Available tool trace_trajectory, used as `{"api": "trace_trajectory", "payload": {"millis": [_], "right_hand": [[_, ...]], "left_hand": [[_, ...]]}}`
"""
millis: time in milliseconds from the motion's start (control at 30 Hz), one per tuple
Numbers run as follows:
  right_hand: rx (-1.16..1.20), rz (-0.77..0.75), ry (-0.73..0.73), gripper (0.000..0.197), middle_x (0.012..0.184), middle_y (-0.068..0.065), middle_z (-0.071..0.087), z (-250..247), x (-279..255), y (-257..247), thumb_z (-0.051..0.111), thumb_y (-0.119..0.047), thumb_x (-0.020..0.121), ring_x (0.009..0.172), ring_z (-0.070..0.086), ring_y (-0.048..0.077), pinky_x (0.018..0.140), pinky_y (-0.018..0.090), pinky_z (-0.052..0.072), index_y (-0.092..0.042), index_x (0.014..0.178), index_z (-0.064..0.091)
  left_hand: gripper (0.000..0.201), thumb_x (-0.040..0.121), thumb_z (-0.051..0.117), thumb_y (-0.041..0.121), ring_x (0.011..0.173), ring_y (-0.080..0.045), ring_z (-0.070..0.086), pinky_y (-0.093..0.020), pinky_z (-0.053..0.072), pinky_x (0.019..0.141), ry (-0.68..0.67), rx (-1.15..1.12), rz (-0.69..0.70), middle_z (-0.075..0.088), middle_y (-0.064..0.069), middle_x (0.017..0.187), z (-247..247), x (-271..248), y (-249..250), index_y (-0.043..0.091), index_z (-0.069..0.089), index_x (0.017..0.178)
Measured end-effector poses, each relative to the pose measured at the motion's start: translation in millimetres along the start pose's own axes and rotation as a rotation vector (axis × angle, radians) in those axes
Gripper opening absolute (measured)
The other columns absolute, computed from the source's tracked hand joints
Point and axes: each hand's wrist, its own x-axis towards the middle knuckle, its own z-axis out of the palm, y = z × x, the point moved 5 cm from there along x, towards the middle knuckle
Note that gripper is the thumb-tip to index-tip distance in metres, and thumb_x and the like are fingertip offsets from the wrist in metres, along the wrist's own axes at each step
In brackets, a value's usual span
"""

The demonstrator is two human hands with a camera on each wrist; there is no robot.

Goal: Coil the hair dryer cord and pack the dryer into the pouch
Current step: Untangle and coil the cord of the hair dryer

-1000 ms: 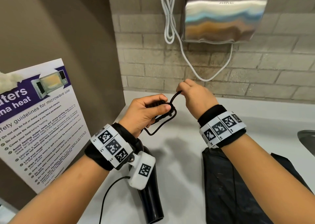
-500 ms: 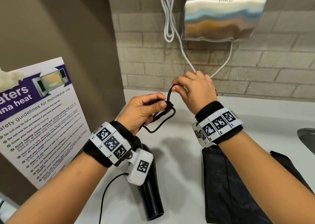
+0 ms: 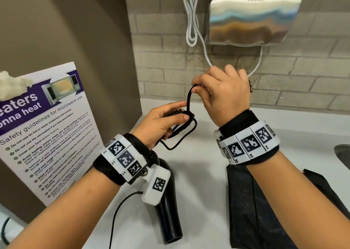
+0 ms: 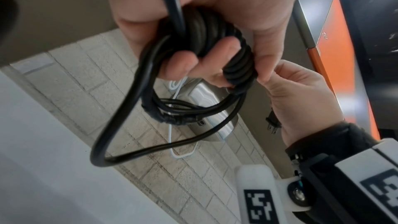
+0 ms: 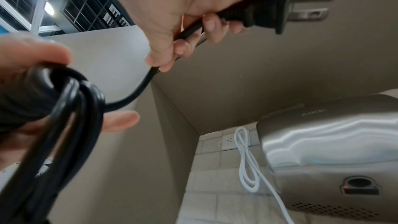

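Observation:
A black hair dryer (image 3: 168, 209) lies on the white counter (image 3: 198, 173) under my left wrist. My left hand (image 3: 162, 123) grips the coiled black cord (image 3: 181, 129) above the counter; in the left wrist view the coil (image 4: 206, 40) sits inside the curled fingers. My right hand (image 3: 221, 93) holds the cord's free end, pinching it just behind the plug (image 5: 271, 4), whose two prongs stick out past the fingers. A short strand (image 5: 137, 89) runs from the coil up to that hand. The black pouch (image 3: 265, 210) lies flat at the lower right.
A steel hand dryer (image 3: 250, 15) with a white cable (image 3: 191, 21) hangs on the brick wall behind. A microwave safety poster (image 3: 43, 131) leans at the left. A sink edge (image 3: 342, 155) shows at the far right.
My right hand has risen and turned leftward over the coil, carrying the cord's end in a loop. The left hand keeps its hold with the coil nearly still.

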Motion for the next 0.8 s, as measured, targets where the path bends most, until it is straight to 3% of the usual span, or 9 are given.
{"api": "trace_trajectory", "payload": {"millis": [133,300,467,567,667,700,800], "right_hand": [[0.002,0.009,0.012,0.012,0.071,-0.007,0.062,-4,1,-2,0.060,-0.035,0.083,0.064,0.050,0.022,0.065,0.028,0.022,-0.026,0.077,0.066],[0.034,0.002,0.042,0.014,0.071,-0.006,0.062,-12,5,-4,0.060,-0.035,0.084,0.063,0.052,0.023,0.064,0.028,0.021,-0.025,0.077,0.066],[0.114,0.079,0.019,0.016,0.072,-0.005,0.060,-11,-3,0,0.057,-0.035,0.086,0.067,0.048,0.020,0.065,0.028,0.024,-0.024,0.080,0.066],[0.305,0.181,-0.068,0.022,0.078,0.001,0.060,1,-22,7,0.046,-0.028,0.091,0.071,0.049,0.022,0.069,0.033,0.034,-0.014,0.089,0.063],[0.520,0.289,-0.237,0.030,0.080,0.006,0.057,25,-48,17,0.035,-0.024,0.091,0.076,0.052,0.026,0.071,0.041,0.043,-0.006,0.090,0.058],[0.535,0.302,-0.303,0.030,0.081,0.003,0.056,33,-56,19,0.034,-0.024,0.090,0.078,0.051,0.024,0.075,0.037,0.042,-0.006,0.089,0.058],[0.573,0.304,-0.415,0.016,0.086,0.005,0.057,47,-70,21,0.046,-0.006,0.086,0.082,0.050,0.020,0.083,0.006,0.033,-0.006,0.087,0.062]], "left_hand": [[0.028,0.085,0.059,0.008,0.037,-0.008,0.030,-0.018,0.025,0.041,-0.026,0.029,-0.001,0.065,0.009,0.081,3,0,0,0.030,0.065,0.100],[0.025,0.086,0.057,0.010,0.038,-0.008,0.031,-0.017,0.027,0.040,-0.082,0.055,-0.003,0.068,0.016,0.075,5,0,0,0.028,0.065,0.101],[0.022,0.085,0.059,0.007,0.035,-0.005,0.033,-0.017,0.025,0.039,0.011,-0.001,0.012,0.064,0.009,0.078,0,2,1,0.024,0.066,0.097],[0.019,0.086,0.060,0.011,0.036,-0.009,0.028,-0.017,0.023,0.037,0.104,-0.049,0.004,0.065,0.013,0.068,-7,4,-2,0.027,0.067,0.091],[0.017,0.086,0.061,0.015,0.037,-0.011,0.026,-0.014,0.022,0.036,0.190,-0.093,-0.006,0.065,0.016,0.064,-16,7,-5,0.026,0.068,0.095],[0.017,0.086,0.061,0.015,0.038,-0.011,0.026,-0.014,0.021,0.035,0.209,-0.104,-0.005,0.064,0.016,0.064,-17,7,-6,0.026,0.068,0.097],[0.017,0.085,0.061,0.015,0.036,-0.009,0.027,-0.014,0.021,0.036,0.258,-0.148,-0.001,0.064,0.014,0.065,-20,7,-6,0.027,0.068,0.096]]}}
